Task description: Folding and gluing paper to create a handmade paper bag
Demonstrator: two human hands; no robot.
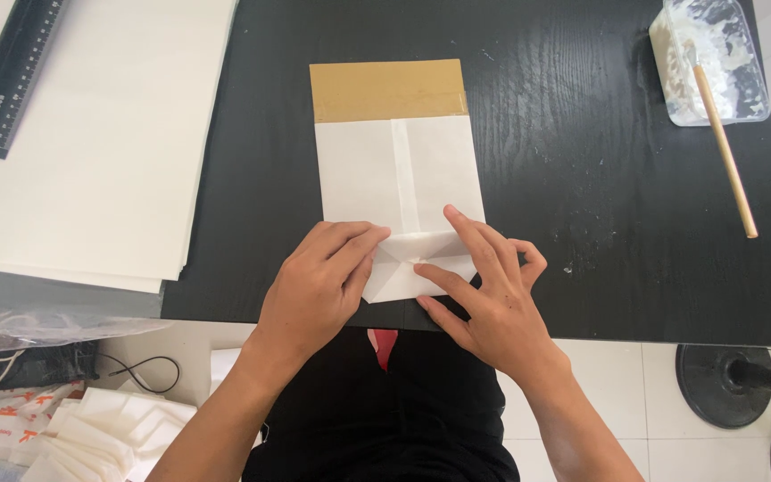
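A white paper bag (399, 170) lies flat on the black table (582, 178), with a brown cardboard strip (387, 89) at its far end. Its near end is folded into flaps (403, 272) by the table's front edge. My left hand (319, 286) presses its fingertips down on the left flap. On the right flap rests my right hand (488, 299), fingers spread and flat on the paper. Neither hand grips anything.
A stack of large white sheets (91, 152) covers the table's left side, with a black ruler (11, 76) on it. A clear tub of white paste (711, 62) with a wooden stick (725, 152) stands at the far right. Folded white bags (109, 428) lie on the floor.
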